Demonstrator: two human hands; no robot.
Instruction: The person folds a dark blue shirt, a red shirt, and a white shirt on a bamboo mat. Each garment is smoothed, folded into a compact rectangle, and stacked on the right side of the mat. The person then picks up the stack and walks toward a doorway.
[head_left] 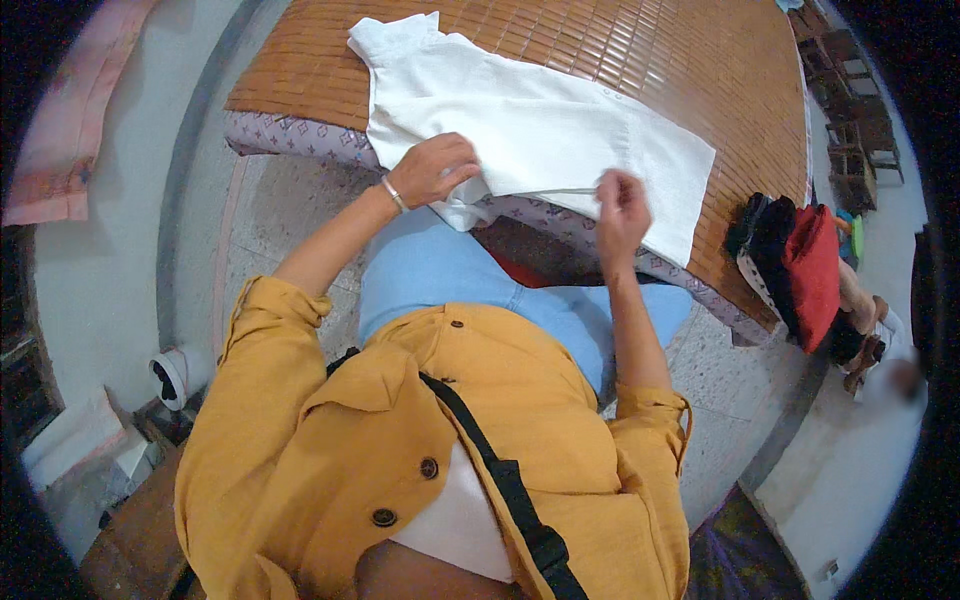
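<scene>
A white shirt (pixel 530 130) lies spread and partly folded across the near edge of a bed, its narrower end at the far left. My left hand (pixel 437 170), a bracelet on its wrist, has its fingers curled on the shirt's near edge, where some cloth hangs down bunched. Toward the other end, my right hand (pixel 622 212) is closed with its fingertips at the same near edge; it is slightly blurred. Between the two hands the cloth edge runs nearly straight.
A brown slatted mat (pixel 690 50) covers the bed, over a patterned pale sheet (pixel 300 138). Dark and red folded clothes (pixel 812 265) are piled at its right corner. Another person (pixel 880 350) is beyond them. A white shoe (pixel 168 378) stands by the left wall.
</scene>
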